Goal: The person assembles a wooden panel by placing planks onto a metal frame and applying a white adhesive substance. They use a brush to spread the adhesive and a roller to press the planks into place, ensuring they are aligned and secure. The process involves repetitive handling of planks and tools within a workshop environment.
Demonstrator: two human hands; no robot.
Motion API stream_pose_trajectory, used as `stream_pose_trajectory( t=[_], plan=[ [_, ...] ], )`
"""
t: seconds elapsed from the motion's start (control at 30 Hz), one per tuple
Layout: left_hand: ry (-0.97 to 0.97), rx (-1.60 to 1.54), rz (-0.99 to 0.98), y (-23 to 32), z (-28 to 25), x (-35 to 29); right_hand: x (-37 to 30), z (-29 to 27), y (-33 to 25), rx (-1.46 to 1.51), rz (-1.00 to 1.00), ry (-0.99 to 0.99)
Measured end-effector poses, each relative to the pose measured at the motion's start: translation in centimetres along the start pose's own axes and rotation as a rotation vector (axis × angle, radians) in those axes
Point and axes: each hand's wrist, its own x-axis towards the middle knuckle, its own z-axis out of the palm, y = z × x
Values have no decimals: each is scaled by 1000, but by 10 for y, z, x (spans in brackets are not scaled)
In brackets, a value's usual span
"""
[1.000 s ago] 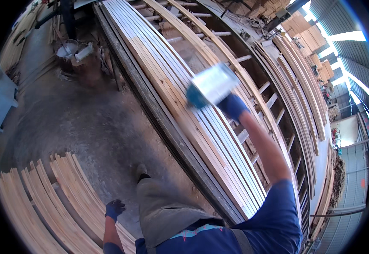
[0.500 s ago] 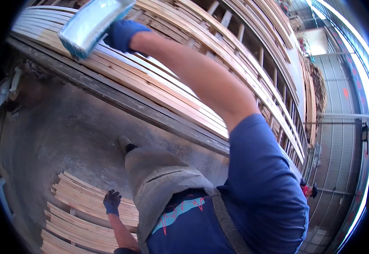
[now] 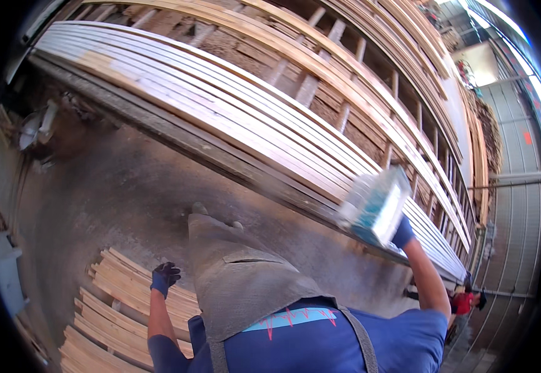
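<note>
My right hand, in a dark blue glove, grips a white and teal box-shaped container from its right side. The container is tilted and blurred by motion, over the right part of a long row of boards laid side by side. White covers much of the boards' upper faces, with bare wood near the left end. My fingers on the container are mostly hidden behind it. Lower left, my gloved left hand hangs in the air with fingers apart and loosely bent, holding nothing.
A dark beam edges the row of boards. Behind it stand long wooden racks. Bare timber strips lie stacked at lower left, beyond my left hand. Another person in red is at the far right. Scraps lie at far left.
My right hand has swept the container from the far left end of the boards to the right. More of the boards' faces look white. My left hand stays empty.
</note>
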Motion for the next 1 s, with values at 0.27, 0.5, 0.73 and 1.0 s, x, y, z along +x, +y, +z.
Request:
stream_pose_trajectory(
  t=[0.27, 0.5, 0.73, 1.0],
  plan=[
    [15, 27, -229, -46, -45, 34, -55, -17, -41, -814, 83, 192],
    [28, -51, -50, 76, -119, 34, 99, 71, -216, -597, -332, 234],
    [128, -245, 79, 168, -212, 27, 304, 205, -469, -753, -730, 158],
    [216, -298, 89, 218, -278, 28, 491, 335, -721, -724, -873, 101]
  ],
)
